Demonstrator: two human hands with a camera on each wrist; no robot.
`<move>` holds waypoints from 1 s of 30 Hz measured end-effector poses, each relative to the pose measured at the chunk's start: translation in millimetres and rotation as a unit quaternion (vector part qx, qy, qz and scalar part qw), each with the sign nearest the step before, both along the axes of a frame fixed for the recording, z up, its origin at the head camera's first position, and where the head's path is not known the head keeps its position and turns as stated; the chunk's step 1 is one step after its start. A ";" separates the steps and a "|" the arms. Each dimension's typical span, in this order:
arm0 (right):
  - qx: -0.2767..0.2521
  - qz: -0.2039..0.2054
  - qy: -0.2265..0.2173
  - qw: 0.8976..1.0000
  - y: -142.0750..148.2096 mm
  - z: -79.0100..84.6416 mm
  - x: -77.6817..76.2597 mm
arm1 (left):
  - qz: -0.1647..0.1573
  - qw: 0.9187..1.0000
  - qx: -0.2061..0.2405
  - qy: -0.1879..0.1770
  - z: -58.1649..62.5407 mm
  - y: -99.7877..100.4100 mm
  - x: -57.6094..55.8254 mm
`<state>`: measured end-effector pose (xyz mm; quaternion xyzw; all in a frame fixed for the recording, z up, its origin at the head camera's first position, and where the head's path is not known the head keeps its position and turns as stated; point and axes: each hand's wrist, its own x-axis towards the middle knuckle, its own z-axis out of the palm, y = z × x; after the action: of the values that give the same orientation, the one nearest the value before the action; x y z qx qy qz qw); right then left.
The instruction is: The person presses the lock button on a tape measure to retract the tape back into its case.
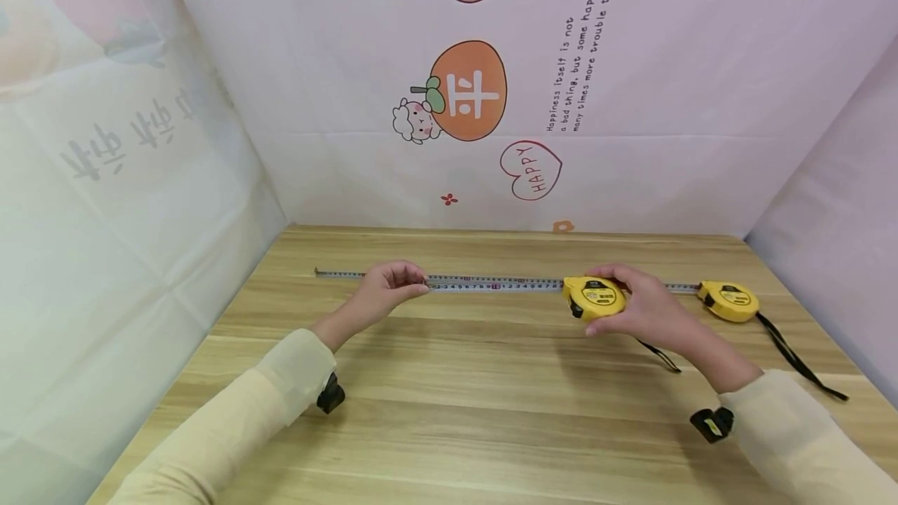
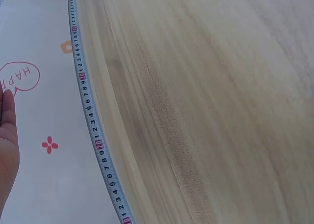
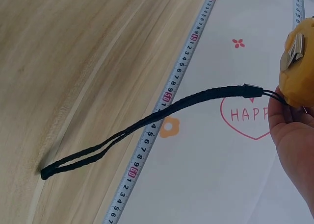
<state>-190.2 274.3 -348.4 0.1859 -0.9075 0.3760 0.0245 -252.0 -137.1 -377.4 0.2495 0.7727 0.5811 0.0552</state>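
My right hand (image 1: 645, 306) grips a yellow tape measure (image 1: 596, 298), thumb below and fingers over the top. Its blade (image 1: 519, 287) is drawn out to the left, where my left hand (image 1: 384, 287) pinches the end between thumb and fingers. Just behind runs the longer blade (image 1: 340, 274) of a second yellow tape measure (image 1: 731, 301), which lies at the right of the table. In the right wrist view a black strap (image 3: 203, 95) hangs from the held case (image 3: 300, 72) across the long blade (image 3: 185, 57). The left wrist view catches only part of my left hand (image 2: 7, 150).
The wooden table (image 1: 477, 404) meets a printed white cloth (image 1: 337, 139) along its back edge, with more cloth on both sides. The second tape measure's black strap (image 1: 793, 349) trails toward the front right. Each sleeve has a black wrist camera (image 1: 330, 394) below it.
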 end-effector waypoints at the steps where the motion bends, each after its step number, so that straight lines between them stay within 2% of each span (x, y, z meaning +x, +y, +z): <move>1: 0.000 0.000 0.000 1.000 -0.4 0.1 0.0 | -0.001 1.000 0.003 -0.001 -0.3 0.4 -0.2; 16: 0.002 -0.003 -0.002 1.000 -3.8 -1.6 -1.2 | 0.008 1.000 -0.003 0.003 -0.1 1.9 1.1; 23: 0.009 -0.008 0.005 1.000 -5.1 -3.3 -1.8 | 0.009 1.000 -0.004 -0.016 17.8 7.8 15.1; 30: 0.008 -0.007 0.007 1.000 -6.1 -4.1 -2.1 | 0.001 1.000 -0.004 -0.006 20.2 9.2 16.9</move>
<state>-192.3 268.2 -352.5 0.1820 -0.9116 0.3674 0.0316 -235.1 -127.9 -357.2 0.2448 0.7748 0.5797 0.0605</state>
